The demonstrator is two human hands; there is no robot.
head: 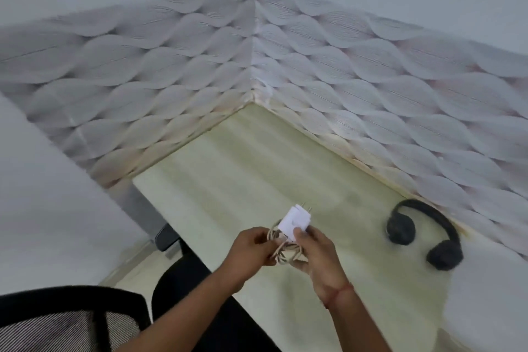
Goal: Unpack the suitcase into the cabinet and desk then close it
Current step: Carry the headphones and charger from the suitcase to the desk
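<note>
A white plug charger [294, 221] with a coiled pale cable [283, 251] is held above the light wooden desk [245, 174]. My right hand [317, 254] grips the charger body from the right, thumb on its lower edge. My left hand [254, 248] pinches the cable coil from the left. The charger's two prongs point up and away from me. Black over-ear headphones [423, 234] lie flat on the desk to the right, near the wall. The suitcase and the cabinet are out of view.
The desk sits in a corner between two walls with wavy patterned panels [200, 71]. A black office chair [74, 320] with a mesh back stands at the lower left, its seat [183, 288] under my left forearm. A white surface [57, 194] rises at the left.
</note>
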